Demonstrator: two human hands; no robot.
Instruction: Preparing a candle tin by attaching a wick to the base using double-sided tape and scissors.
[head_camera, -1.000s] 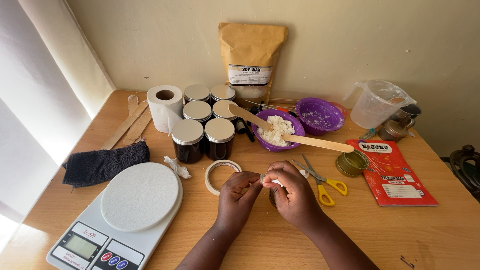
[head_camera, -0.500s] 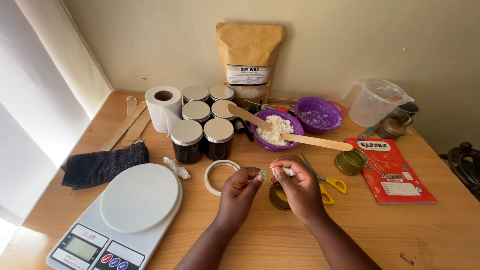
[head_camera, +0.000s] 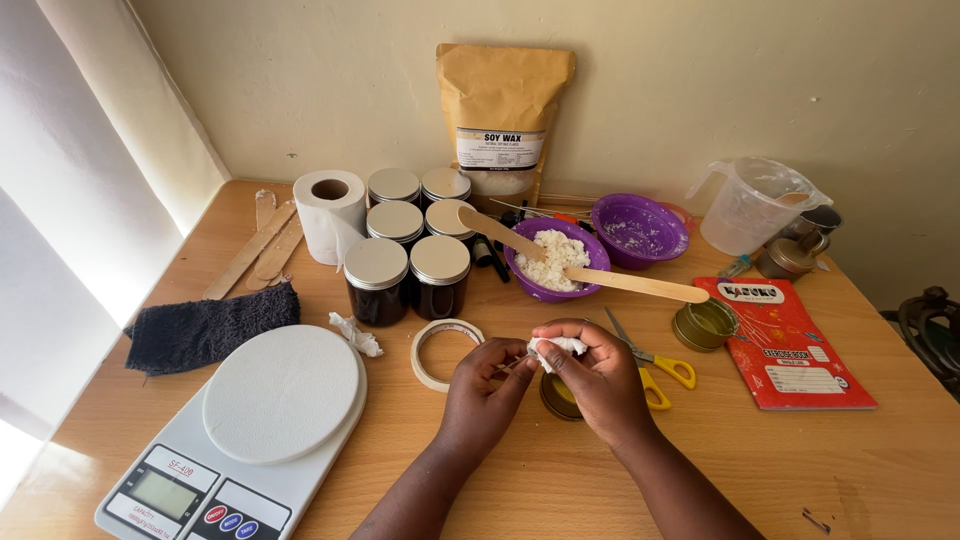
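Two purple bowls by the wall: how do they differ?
The near bowl holds a heap of white flakes; the far bowl shows only white residue. A wooden spatula rests across the near bowl; nothing lies on the far bowl. The near bowl sits closer to the dark jars, the far bowl nearer the clear jug. Both are purple, round and upright.
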